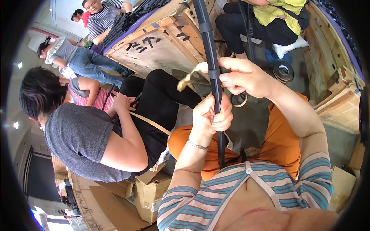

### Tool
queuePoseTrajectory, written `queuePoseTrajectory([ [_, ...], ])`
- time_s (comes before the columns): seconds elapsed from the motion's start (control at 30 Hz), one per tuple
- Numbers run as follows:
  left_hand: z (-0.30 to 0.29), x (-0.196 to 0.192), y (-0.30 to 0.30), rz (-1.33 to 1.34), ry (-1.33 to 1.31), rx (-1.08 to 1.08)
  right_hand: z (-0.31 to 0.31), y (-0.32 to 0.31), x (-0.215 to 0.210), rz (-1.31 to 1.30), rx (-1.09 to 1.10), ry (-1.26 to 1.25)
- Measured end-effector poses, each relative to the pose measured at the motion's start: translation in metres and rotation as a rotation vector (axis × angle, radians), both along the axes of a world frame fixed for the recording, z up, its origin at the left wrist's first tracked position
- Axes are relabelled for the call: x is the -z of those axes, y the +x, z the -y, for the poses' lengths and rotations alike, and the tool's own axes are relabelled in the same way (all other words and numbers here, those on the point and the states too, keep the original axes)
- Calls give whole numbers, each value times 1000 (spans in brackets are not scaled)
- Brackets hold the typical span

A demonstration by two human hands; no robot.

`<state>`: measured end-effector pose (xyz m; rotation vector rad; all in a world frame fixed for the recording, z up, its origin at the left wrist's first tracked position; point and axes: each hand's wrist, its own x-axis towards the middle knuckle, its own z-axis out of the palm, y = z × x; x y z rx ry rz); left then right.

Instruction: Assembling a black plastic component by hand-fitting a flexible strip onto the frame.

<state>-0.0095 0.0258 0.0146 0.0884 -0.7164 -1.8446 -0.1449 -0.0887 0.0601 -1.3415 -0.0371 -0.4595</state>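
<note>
A long black strip bundle runs up from my lap past the top edge, with dark bands wrapped across it. My left hand is closed round its middle. Just above, my right hand pinches a short dark piece of tape against the bundle, beside a wrapped band. A curled tan strip hangs on the left side of that band; where it is attached is hidden behind the bundle.
Close on my left sits a person in a grey top; another sits opposite in yellow. Wooden crates stand ahead and at right. Tape rolls lie on the floor. Cardboard boxes are at lower left.
</note>
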Motion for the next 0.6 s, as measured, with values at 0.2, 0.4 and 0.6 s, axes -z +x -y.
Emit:
queuePoseTrajectory([
  [0.2, -3, 3, 1, 26, 22, -32, -7, 0, -4, 6, 129, -215],
  [0.4, 0, 3, -1, 8, 20, 41, 0, -2, -1, -23, 4, 8],
  [0.6, 5, 3, -3, -11, 48, 55, 10, -8, -1, -45, -45, 37],
])
